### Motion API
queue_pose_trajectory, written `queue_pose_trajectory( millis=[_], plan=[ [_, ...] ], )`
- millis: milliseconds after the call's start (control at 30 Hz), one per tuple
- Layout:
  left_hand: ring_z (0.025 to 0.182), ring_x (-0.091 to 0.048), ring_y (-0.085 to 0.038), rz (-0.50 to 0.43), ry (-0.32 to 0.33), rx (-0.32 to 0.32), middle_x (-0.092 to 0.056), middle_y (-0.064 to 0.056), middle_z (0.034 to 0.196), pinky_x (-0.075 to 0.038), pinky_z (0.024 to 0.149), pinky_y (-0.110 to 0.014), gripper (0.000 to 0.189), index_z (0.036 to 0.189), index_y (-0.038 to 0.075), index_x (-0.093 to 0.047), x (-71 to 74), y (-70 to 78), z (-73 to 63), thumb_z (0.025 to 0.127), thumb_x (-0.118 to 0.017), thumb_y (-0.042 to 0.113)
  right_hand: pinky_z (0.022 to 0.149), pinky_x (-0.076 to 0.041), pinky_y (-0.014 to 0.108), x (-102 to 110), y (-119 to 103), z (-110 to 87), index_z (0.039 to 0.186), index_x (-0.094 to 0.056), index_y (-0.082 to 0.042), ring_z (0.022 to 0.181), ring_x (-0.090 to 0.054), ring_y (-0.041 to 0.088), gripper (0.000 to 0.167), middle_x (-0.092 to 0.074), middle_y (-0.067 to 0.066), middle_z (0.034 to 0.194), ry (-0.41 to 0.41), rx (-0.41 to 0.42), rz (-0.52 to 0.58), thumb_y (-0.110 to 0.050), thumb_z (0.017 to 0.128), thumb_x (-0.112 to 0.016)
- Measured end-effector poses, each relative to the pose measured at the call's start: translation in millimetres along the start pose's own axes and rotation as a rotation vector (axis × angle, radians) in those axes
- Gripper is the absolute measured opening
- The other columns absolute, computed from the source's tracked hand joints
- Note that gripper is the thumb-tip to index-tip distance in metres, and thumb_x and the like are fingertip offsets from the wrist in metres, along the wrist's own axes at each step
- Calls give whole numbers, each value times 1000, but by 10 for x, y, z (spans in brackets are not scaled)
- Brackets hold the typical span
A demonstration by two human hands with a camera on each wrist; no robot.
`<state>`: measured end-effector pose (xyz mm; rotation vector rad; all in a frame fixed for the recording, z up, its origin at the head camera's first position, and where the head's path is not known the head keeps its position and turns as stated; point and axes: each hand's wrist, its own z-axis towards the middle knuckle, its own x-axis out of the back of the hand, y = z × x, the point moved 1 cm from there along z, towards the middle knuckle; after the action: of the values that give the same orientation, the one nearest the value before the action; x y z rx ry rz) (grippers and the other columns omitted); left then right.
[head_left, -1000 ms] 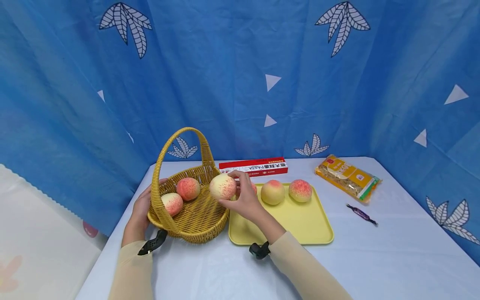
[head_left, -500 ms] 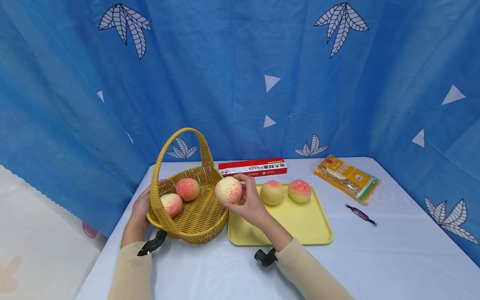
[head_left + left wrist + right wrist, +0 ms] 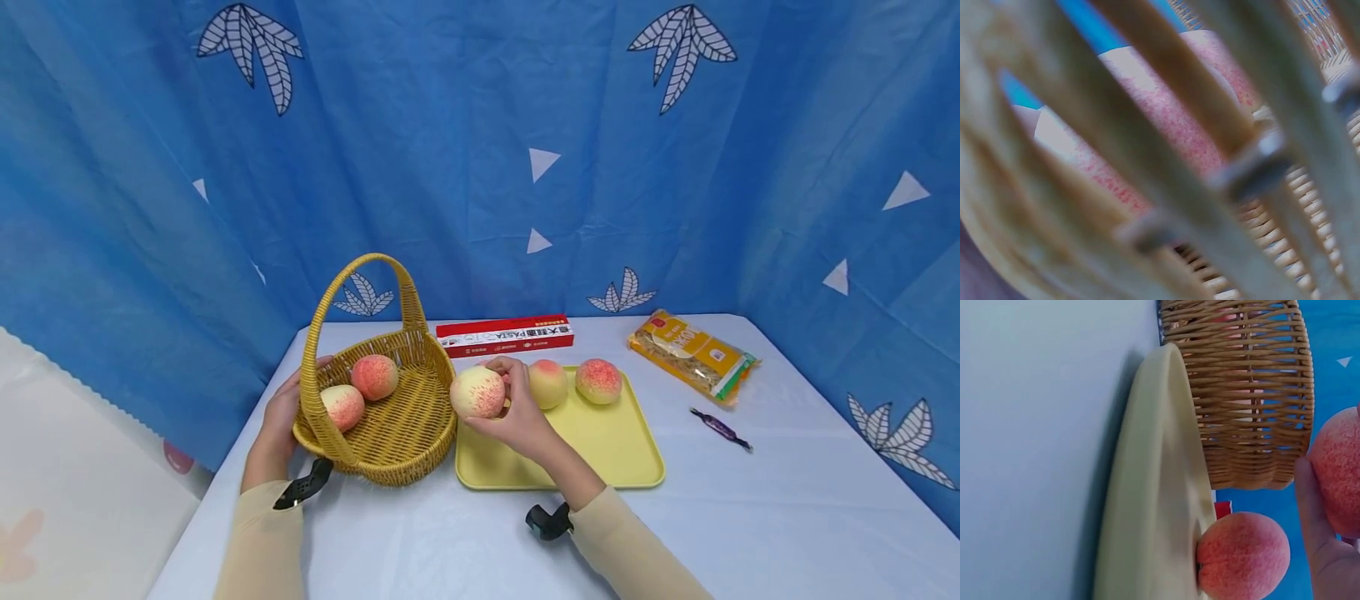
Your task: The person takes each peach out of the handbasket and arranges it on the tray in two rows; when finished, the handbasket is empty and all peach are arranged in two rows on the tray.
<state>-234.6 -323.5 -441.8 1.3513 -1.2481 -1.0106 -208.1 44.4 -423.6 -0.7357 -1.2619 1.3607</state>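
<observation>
With thumb and fingers, my right hand holds a pale peach with pink speckles above the left side of the yellow tray. The right wrist view shows the thumb pressed against this peach. My left hand grips the left side of the wicker basket, its fingertips at the rim. Inside the basket lie a redder peach and a paler peach. Two peaches show plainly on the tray, a yellowish peach and a pinker peach; pink behind my right hand is mostly hidden.
The basket's tall handle arches over its left part. Behind basket and tray lies a red pasta box. To the right are a yellow bag of pasta and a purple wrapped candy. A blue curtain hangs behind the table.
My right hand has moved right and slightly toward me with the peach, from above the basket's right rim to above the tray's left side. The left hand and basket stay put.
</observation>
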Motion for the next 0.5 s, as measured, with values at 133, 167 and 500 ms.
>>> queue_pose_trajectory(
  millis=[133,167,500],
  plan=[
    [150,-21,-19,2,-3,4,-26,1,164,-23,116,-37,45,151,33,-43,13,-21,3,109,-29,40,95,-55,41,37,63,-25,146,-37,-24,125,-49,27,87,-32,7,138,-21,-19,-24,-13,76,-87],
    [150,-22,-19,3,-4,5,-27,0,163,-24,115,-37,45,151,34,-43,15,-25,2,109,-29,40,96,-55,41,46,78,-32,147,-38,-25,126,-47,27,87,-33,7,139,-27,-22,-23,-13,76,-87],
    [146,-26,-15,0,-6,-8,-28,1,162,-30,104,-24,49,152,31,-42,6,-21,11,108,-29,46,108,-44,45,155,211,-70,139,-34,-21,129,-47,24,82,-41,3,143,-61,-73,10,-15,76,-87]
  ],
)
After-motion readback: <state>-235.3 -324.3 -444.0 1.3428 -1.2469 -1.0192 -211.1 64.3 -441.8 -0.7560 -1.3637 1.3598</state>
